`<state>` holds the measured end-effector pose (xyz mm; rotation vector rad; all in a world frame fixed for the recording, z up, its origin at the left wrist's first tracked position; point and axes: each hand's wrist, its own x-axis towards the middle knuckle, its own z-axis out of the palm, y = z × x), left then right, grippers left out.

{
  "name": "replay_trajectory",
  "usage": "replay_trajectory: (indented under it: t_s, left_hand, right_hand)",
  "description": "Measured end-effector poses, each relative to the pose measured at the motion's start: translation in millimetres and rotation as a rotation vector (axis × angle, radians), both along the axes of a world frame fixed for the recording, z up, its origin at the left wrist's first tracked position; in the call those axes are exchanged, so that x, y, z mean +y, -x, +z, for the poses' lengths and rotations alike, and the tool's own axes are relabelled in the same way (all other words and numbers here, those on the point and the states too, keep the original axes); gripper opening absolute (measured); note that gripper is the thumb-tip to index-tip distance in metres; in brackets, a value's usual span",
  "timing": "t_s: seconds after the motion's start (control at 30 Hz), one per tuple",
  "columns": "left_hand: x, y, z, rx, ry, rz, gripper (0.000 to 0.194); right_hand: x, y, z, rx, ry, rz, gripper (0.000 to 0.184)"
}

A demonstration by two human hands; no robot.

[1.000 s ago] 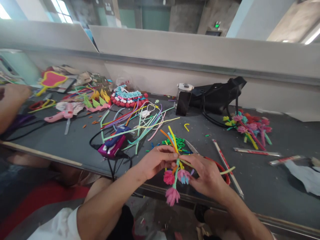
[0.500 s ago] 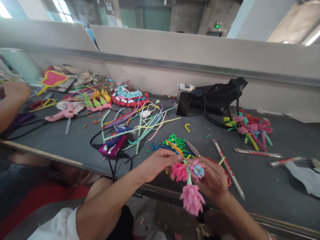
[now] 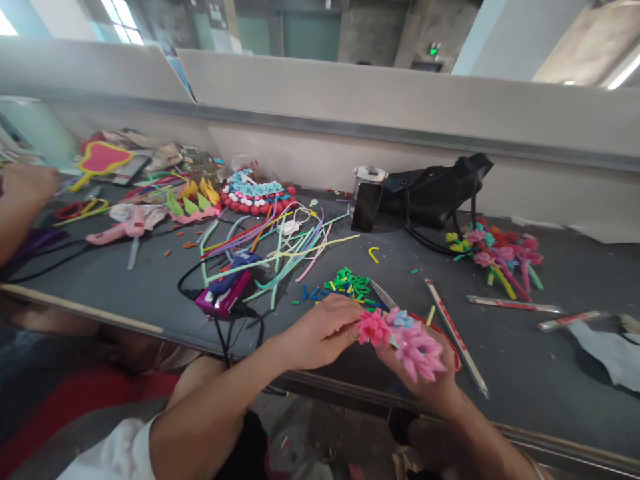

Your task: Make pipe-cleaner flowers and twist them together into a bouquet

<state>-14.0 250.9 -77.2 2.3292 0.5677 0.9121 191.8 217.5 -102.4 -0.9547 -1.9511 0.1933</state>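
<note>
A small bunch of fuzzy pipe-cleaner flowers (image 3: 420, 350), pink and light blue, is held over the table's front edge, its blooms facing me. My right hand (image 3: 425, 387) is closed around it from behind, with most of its fingers hidden by the petals. My left hand (image 3: 320, 333) is closed at the bunch's left side, fingers bent against the hot-pink bloom; the stems are out of sight. Just beyond the hands lies a pile of short green, blue and yellow pipe-cleaner pieces (image 3: 347, 283). Scissors (image 3: 383, 293) lie beside it, blade showing, partly behind the flowers.
Long pastel pipe cleaners (image 3: 295, 247) and a purple device (image 3: 225, 293) with a cable lie left of centre. A pink glue gun (image 3: 123, 230) is farther left, near another person's hand (image 3: 30, 190). A phone (image 3: 367, 207), black bag (image 3: 440, 190) and finished flowers (image 3: 505, 250) stand behind.
The flower bunch has tipped up and to the right, its lowest pink bloom now before my right hand. The orange stem by my left fingers no longer shows.
</note>
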Motion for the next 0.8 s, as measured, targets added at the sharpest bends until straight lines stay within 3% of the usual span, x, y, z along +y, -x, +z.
replay_trajectory:
  t_s: [0.1, 0.17, 0.27, 0.33, 0.47, 0.63, 0.8]
  left_hand:
    - [0, 1, 2.5, 0.031, 0.175, -0.005, 0.029]
    - [-1, 2, 3.5, 0.026, 0.375, -0.029, 0.029]
    - [0, 2, 2.0, -0.011, 0.691, -0.075, 0.031]
    - [1, 2, 0.0, -0.047, 0.832, -0.101, 0.033]
    - [2, 0, -2.5, -0.105, 0.970, -0.082, 0.035]
    - [0, -6, -4.6, -0.304, 1.127, 0.061, 0.030]
    - [0, -11, -7.2, -0.403, 1.184, 0.150, 0.026]
  right_hand:
    - [-2, 3, -7.4, 0.053, 0.062, 0.044, 0.005]
    - [-3, 9, -9.4, 0.149, 0.121, 0.005, 0.008]
    - [-5, 18, -6.0, 0.300, 0.241, -0.035, 0.009]
    - [-5, 20, -0.4, 0.287, 0.283, -0.029, 0.008]
    - [-2, 17, 8.2, 0.190, 0.290, -0.027, 0.009]
    - [3, 10, 7.8, 0.192, 0.397, -0.011, 0.008]
    - [4, 8, 9.5, 0.099, 0.387, -0.023, 0.009]
